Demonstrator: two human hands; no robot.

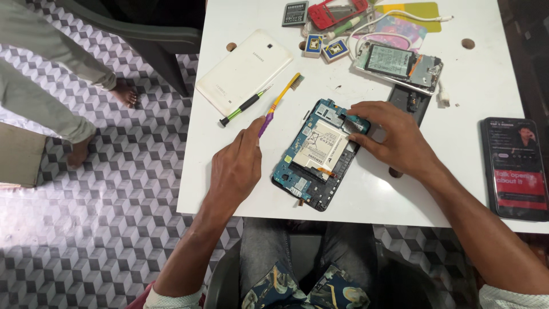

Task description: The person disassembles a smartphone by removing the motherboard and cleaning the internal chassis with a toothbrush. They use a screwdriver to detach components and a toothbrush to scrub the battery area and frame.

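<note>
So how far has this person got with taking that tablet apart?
Done: the white back cover is off and lies apart, so the opened tablet shows its battery and blue circuit boards. In hand: the right hand presses on the tablet's top corner, while the left hand reaches the purple end of a yellow brush. Left: battery and boards remain seated, and the green screwdriver lies unused.

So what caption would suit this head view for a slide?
Right hand steadies an opened tablet while left hand touches a yellow brush.
</note>
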